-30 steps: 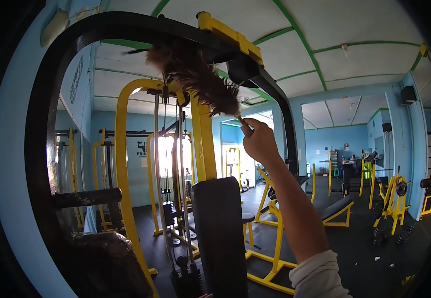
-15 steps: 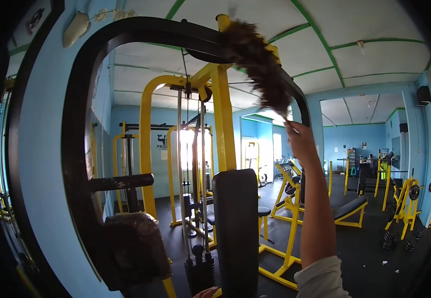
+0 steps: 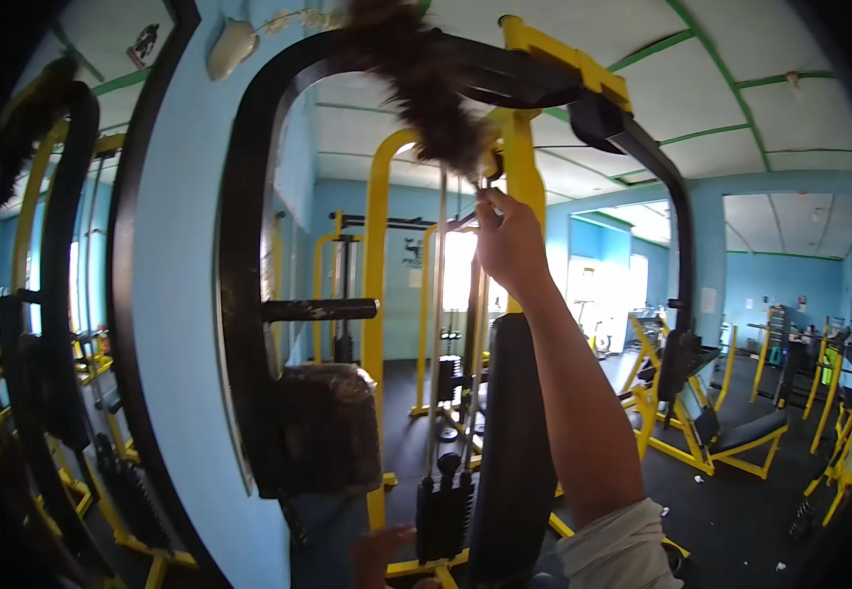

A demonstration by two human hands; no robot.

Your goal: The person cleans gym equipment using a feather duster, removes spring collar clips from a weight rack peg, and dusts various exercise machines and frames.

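My right hand (image 3: 512,240) is raised near the centre, its fingers closed round the handle of a brown feather duster (image 3: 421,83). The duster slants up and left, and its blurred feathers overlap the curved black top bar (image 3: 505,71) of an exercise machine. Behind my forearm stands the machine's black back pad (image 3: 512,452). Low in the view, my left hand (image 3: 385,550) shows only in part beside the weight stack (image 3: 445,515); its fingers are blurred, and whether it touches anything is unclear.
A worn black arm pad (image 3: 328,429) hangs at the left from the machine's frame. Beyond it are a blue wall (image 3: 176,294) and a dark-framed mirror (image 3: 127,245). A yellow-framed bench (image 3: 752,432) stands at the right, with small white scraps on the dark floor.
The view has turned left, bringing more of the mirror in. The duster has swept from the right part of the top bar to its left part. More of my left hand shows at the bottom.
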